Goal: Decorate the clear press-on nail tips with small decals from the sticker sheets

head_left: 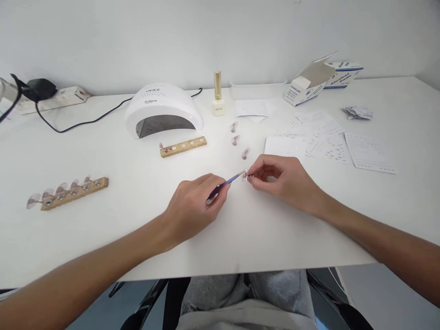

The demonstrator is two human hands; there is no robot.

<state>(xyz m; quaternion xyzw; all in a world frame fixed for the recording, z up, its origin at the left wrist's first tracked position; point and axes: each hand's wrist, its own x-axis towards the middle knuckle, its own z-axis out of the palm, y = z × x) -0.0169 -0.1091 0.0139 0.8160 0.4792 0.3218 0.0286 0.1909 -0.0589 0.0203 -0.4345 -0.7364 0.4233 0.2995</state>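
Note:
Between the fingers of my left hand (197, 208) is a slim blue tool (225, 183), perhaps tweezers or a brush, pointing up and right. Its tip meets a clear nail tip (244, 176) on a small metal stand. My right hand (280, 181) pinches that stand from the right side. Three more nail tips on stands are on the table just beyond: one nail tip (245, 153) close to my hands, another nail tip (235, 140) and a third nail tip (233, 126) farther back. My fingers partly hide the held stand.
A white nail lamp (163, 107) stands behind a wooden holder strip (184, 146) with one nail tip. Another wooden strip (75, 195) at left bears several. Behind are a polish bottle (218, 98) and alcohol pad boxes (305, 87); sticker sheets (369, 153) lie right.

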